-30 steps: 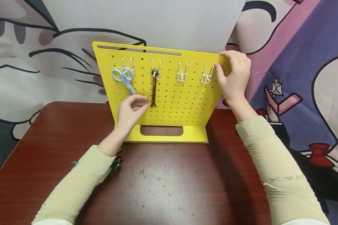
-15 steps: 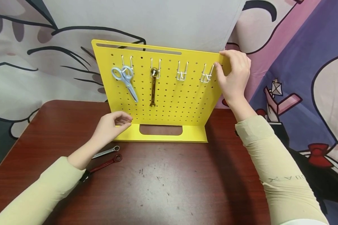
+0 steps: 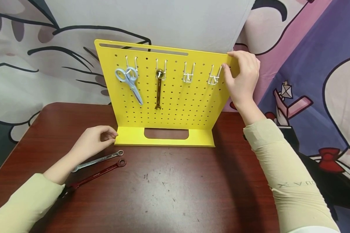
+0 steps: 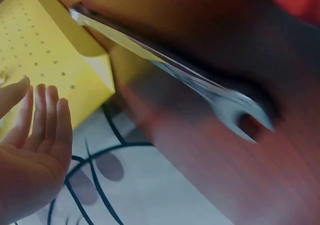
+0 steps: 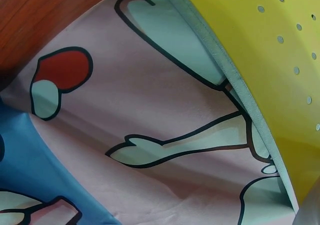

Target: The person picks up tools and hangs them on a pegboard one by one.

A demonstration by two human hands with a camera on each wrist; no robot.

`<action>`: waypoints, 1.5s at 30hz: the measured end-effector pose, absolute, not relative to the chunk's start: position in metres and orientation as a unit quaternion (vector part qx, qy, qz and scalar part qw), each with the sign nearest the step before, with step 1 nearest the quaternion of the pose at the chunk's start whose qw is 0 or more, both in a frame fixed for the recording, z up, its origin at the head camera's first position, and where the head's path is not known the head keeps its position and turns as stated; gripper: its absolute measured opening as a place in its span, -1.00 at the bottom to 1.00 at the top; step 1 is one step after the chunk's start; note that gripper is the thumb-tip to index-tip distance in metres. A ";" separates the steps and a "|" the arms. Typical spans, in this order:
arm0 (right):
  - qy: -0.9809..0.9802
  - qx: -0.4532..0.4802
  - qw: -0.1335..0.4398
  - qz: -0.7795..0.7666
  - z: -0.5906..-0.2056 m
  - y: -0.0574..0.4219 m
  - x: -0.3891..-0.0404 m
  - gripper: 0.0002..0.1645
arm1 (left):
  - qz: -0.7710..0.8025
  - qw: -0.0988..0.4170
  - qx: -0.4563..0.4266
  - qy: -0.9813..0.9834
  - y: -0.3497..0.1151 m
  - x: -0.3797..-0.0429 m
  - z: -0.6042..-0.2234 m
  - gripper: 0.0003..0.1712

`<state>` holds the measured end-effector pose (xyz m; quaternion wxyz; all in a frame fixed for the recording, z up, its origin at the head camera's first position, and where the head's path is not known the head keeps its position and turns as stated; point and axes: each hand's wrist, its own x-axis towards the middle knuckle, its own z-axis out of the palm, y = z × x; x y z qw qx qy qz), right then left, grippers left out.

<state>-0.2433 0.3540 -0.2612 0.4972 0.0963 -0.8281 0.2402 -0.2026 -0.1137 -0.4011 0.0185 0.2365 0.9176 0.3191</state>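
Note:
My right hand point(image 3: 243, 76) grips the upper right corner of a yellow pegboard point(image 3: 189, 111), the thumb on its front face. My left hand point(image 3: 91, 142) is beside the board's left foot, fingers loosely bent and holding nothing; in the left wrist view its fingers point(image 4: 51, 115) are nearly straight. Near it on the table lie a silver combination wrench point(image 3: 100, 159) and, closer to me, a red one point(image 3: 100, 173), partly hidden by the left forearm. Light blue scissors point(image 3: 131, 82) and a brown, shiny wrench point(image 3: 158, 92) hang from the board's hooks.
Two white wire hooks point(image 3: 188, 77) on the board's right half carry nothing. The pegboard stands near the back of a dark red wooden table point(image 3: 169, 187). Cartoon-printed cloth point(image 3: 67, 64) hangs close behind and at the right.
My left hand has moved down and left, away from the hanging wrench to the table's left side, uncovering the scissors' blades and the two lying wrenches. The right hand keeps its place.

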 end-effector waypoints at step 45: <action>-0.827 0.096 0.498 0.241 -0.262 0.354 -0.244 -0.64 | 0.268 0.111 0.276 0.916 -0.156 -0.190 -0.442 -0.84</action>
